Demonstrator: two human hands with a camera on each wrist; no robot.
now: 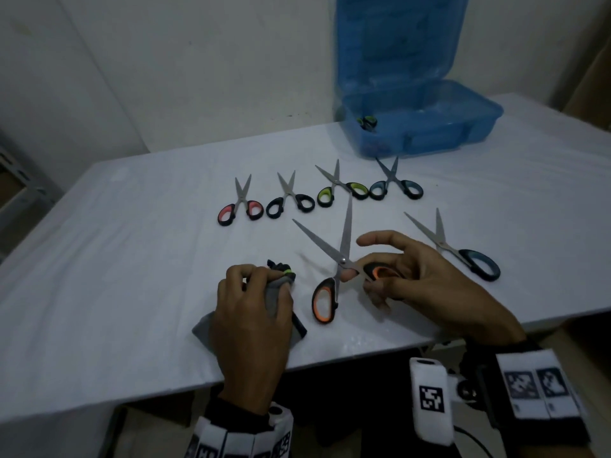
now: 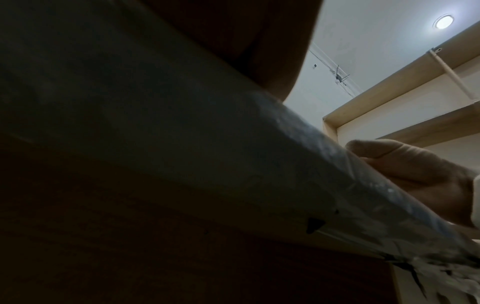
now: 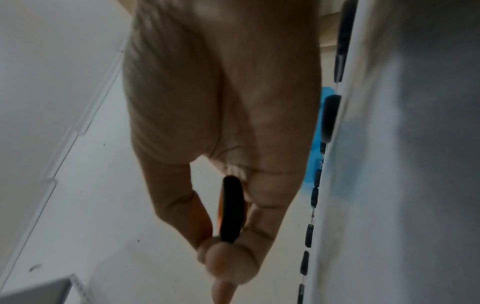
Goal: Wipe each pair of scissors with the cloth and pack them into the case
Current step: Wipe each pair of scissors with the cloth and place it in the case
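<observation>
My right hand (image 1: 390, 272) pinches one black-and-orange handle (image 3: 231, 209) of the large orange scissors (image 1: 334, 269), blades spread wide and pointing away from me. My left hand (image 1: 251, 302) grips the grey cloth (image 1: 274, 299) bunched on the table, its fingers curled over it. Next to its fingertips lies a small black and green object (image 1: 282, 268). Several smaller scissors lie in a row further back: pink (image 1: 241, 206), black (image 1: 291, 200), green (image 1: 344, 188) and blue (image 1: 395, 185). A large blue-handled pair (image 1: 463, 252) lies at the right. The blue case (image 1: 420, 117) stands open at the back right.
A white table (image 1: 132, 259) carries everything; its front edge runs just under my wrists. A dark green-marked item (image 1: 367, 122) lies inside the case. White walls close the back and left. The left wrist view is mostly dark, under the table edge (image 2: 337, 164).
</observation>
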